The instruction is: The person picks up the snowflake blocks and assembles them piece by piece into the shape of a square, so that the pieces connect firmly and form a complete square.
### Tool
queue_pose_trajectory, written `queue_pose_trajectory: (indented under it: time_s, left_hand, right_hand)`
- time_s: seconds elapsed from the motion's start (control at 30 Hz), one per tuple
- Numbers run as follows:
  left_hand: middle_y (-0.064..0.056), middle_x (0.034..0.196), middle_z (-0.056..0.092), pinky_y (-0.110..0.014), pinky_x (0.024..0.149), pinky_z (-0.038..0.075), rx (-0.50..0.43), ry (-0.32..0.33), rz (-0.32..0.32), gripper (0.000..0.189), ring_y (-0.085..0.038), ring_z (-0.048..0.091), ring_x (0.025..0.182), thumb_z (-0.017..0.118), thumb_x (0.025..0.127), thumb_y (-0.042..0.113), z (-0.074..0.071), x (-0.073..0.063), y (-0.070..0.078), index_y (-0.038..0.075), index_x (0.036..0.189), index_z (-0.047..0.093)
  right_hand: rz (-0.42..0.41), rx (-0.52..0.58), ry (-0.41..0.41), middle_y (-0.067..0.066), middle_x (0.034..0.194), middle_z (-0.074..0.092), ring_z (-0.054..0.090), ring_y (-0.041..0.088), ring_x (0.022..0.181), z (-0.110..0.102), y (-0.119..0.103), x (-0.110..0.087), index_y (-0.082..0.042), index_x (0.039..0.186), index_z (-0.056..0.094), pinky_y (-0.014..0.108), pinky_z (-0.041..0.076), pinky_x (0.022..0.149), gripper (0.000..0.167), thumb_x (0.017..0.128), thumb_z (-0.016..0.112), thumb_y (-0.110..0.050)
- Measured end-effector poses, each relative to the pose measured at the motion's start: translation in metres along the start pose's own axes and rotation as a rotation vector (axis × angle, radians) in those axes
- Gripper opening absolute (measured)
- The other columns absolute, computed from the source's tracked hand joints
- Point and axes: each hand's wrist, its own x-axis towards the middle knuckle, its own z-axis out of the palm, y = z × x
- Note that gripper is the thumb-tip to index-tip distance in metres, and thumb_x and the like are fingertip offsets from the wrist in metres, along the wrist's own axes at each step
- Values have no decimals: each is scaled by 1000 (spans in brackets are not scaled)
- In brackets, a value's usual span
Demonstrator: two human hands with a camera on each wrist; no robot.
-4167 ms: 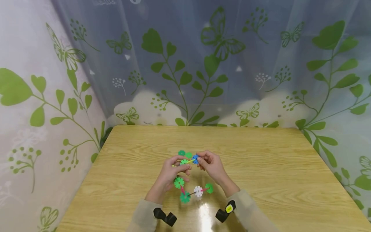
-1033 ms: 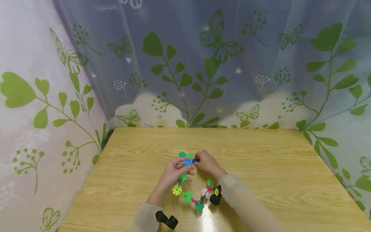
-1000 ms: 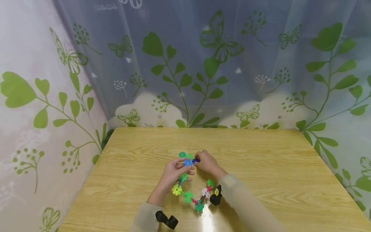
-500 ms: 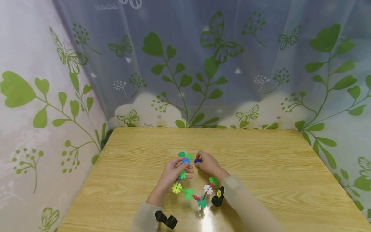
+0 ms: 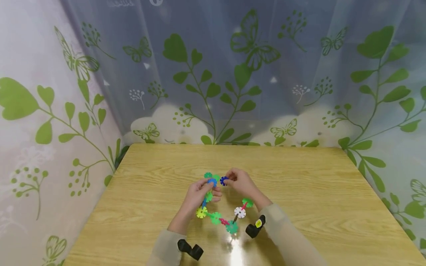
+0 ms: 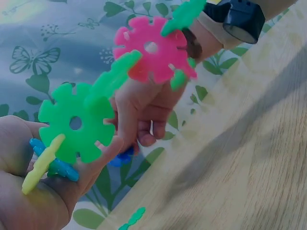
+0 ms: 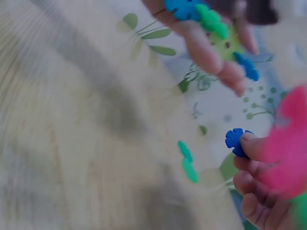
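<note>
My left hand (image 5: 193,199) pinches a light blue snowflake disc (image 5: 212,182) between thumb and fingers. From it hangs a chain of slotted plastic snowflake discs in green, yellow, pink and white, curving below both hands. The yellow disc (image 5: 201,212) and the white disc (image 5: 240,212) are part of that chain, which ends at a green disc (image 5: 247,202) near my right wrist. My right hand (image 5: 246,186) pinches a dark blue snowflake disc (image 5: 224,180) by its edge, a small gap from the light blue one. The right wrist view also shows this dark blue disc (image 7: 236,142).
Two loose green discs, one darker (image 5: 208,175) and one lighter (image 5: 216,178), lie on the wooden table (image 5: 293,177) just beyond my hands. A patterned curtain (image 5: 213,92) stands behind the table and along its sides.
My right hand earlier held the lighter blue disc; that disc is now in my left hand. The dark blue disc has drawn apart from it and turned flatter. The chain's free end has swung up and right.
</note>
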Motion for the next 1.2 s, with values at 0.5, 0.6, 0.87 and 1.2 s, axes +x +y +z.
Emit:
queue_pose_trajectory:
  time_s: [0.5,0.6,0.87,1.2]
  left_hand:
    - [-24,102,61,-50,85,52,36,8,9,45,-32,65,90,47,99,20,3,0,6,-4,136,38]
    - [-28,105,59,-48,85,52,37,8,3,45,-33,64,91,47,99,20,3,-1,6,-4,136,38]
    - [-37,109,53,-47,85,52,26,-8,11,44,-36,63,93,48,99,20,3,1,6,-6,133,41]
    - [-30,104,57,-54,87,49,46,-25,26,53,-43,59,96,49,98,22,6,-3,10,-4,141,31]
  right_hand:
    - [-199,31,-7,-3,73,58,50,12,61,-7,-25,-24,-12,83,59,23,44,48,9,86,67,-12]
    - [-217,-2,7,-3,71,58,49,13,59,-5,-28,-28,-12,83,59,23,43,47,9,86,67,-11]
    - [-265,-131,91,-4,68,58,50,11,61,-1,-36,-33,-6,84,61,23,43,48,9,86,67,-12]
    - [-416,-287,221,-10,64,52,45,3,54,7,-35,-32,-12,78,60,18,39,42,12,83,70,-9]
